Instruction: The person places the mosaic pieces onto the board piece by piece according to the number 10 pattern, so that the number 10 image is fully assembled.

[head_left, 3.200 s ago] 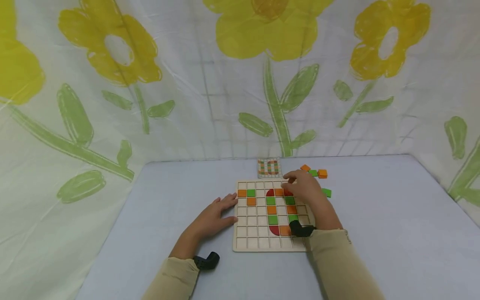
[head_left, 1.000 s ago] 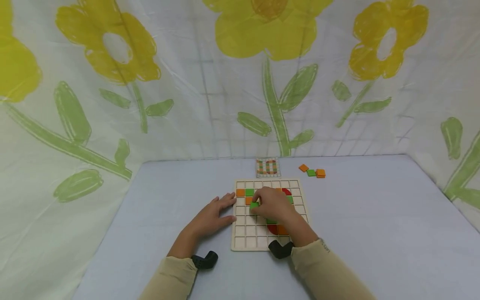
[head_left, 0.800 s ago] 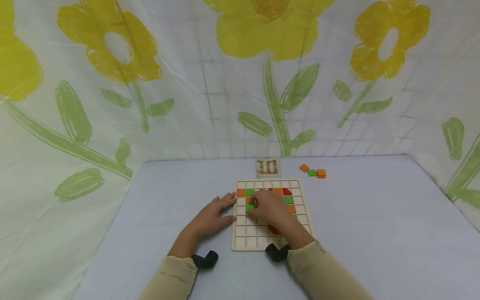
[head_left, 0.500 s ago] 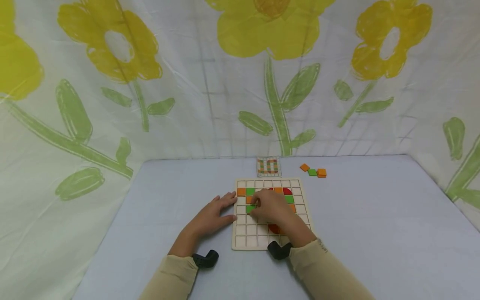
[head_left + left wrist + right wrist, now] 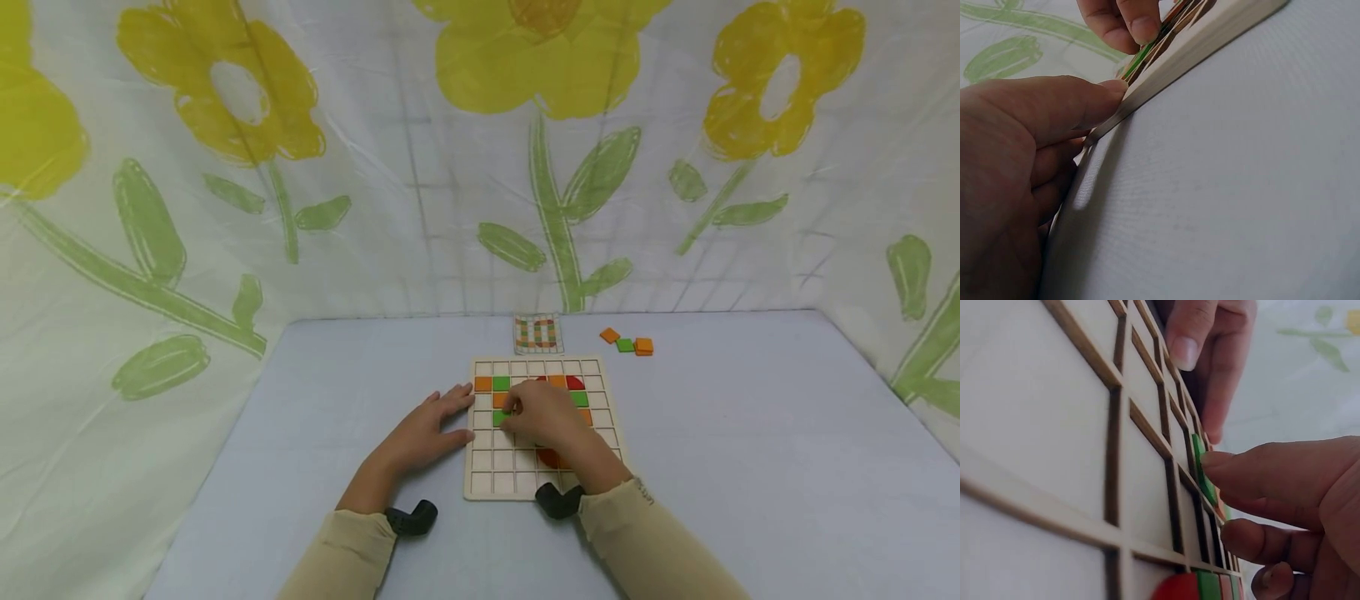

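My right hand (image 5: 547, 421) is over a pale wooden grid board (image 5: 482, 483), thumb and fingers curled at a green square tile (image 5: 498, 419). In the right wrist view the thumb tip touches this green tile (image 5: 1202, 467), which lies at its grid cell, slightly tilted. Left of the board, my left hand (image 5: 423, 437) rests with fingers spread, fingertips against the board's edge. Orange, green and red tiles fill other cells, among them an orange tile (image 5: 483, 384) and a red rounded tile (image 5: 574, 382). The right hand hides several middle cells.
Behind the board lies a small pattern card (image 5: 537, 333) with a coloured grid. To its right are several loose tiles, including a green tile (image 5: 625, 345) and stacked orange tiles (image 5: 643, 346). A flower-painted cloth (image 5: 360, 250) hangs behind the table.
My right hand has come from the board's upper right to its left-middle with a green tile and lowered it into a cell under an orange one. The left hand has stayed put.
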`<action>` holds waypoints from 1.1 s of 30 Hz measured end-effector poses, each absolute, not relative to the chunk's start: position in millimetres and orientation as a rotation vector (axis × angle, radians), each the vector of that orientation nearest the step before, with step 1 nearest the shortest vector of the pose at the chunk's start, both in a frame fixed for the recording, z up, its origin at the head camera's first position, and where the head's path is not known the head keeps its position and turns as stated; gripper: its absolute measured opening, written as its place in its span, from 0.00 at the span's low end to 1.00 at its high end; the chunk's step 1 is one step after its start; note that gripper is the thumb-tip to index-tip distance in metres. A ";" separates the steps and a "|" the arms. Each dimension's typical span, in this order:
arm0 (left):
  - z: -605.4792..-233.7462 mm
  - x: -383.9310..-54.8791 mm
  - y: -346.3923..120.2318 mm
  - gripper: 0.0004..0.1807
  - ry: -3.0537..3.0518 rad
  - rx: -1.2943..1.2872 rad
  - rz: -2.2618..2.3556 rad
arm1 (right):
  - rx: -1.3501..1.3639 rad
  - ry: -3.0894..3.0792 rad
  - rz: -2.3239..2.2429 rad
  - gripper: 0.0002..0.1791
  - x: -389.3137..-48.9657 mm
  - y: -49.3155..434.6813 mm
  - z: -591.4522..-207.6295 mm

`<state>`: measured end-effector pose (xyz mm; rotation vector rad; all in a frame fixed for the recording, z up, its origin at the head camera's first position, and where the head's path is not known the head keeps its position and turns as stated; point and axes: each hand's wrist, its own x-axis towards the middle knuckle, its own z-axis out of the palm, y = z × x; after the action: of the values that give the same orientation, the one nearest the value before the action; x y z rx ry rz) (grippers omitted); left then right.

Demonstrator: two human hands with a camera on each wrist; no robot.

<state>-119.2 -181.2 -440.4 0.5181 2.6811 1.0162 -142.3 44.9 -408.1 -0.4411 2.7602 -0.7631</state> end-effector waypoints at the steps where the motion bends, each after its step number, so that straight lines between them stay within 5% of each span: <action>1: -440.7 -119.3 -181.1 0.34 2.681 0.513 1.016 | -0.424 2.749 -0.782 0.06 -143.2 47.0 -407.2; 7: -441.1 -118.9 -179.6 0.34 2.679 0.497 1.038 | -0.308 2.750 -0.898 0.09 -158.0 80.3 -399.3; 19: -441.9 -119.4 -179.4 0.34 2.684 0.502 1.010 | 0.199 2.894 -1.157 0.28 -190.1 201.4 -420.8; 25: -442.8 -119.4 -180.6 0.34 2.691 0.525 1.006 | 0.353 2.862 -1.193 0.33 -195.5 214.2 -433.4; 33: -444.7 -120.1 -180.8 0.34 2.698 0.536 0.988 | 0.234 2.845 -1.067 0.38 -198.2 214.3 -432.4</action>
<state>-120.1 -180.8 -444.7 0.5357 2.6976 0.9876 -198.2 214.3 -432.4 0.2338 2.8452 -1.0673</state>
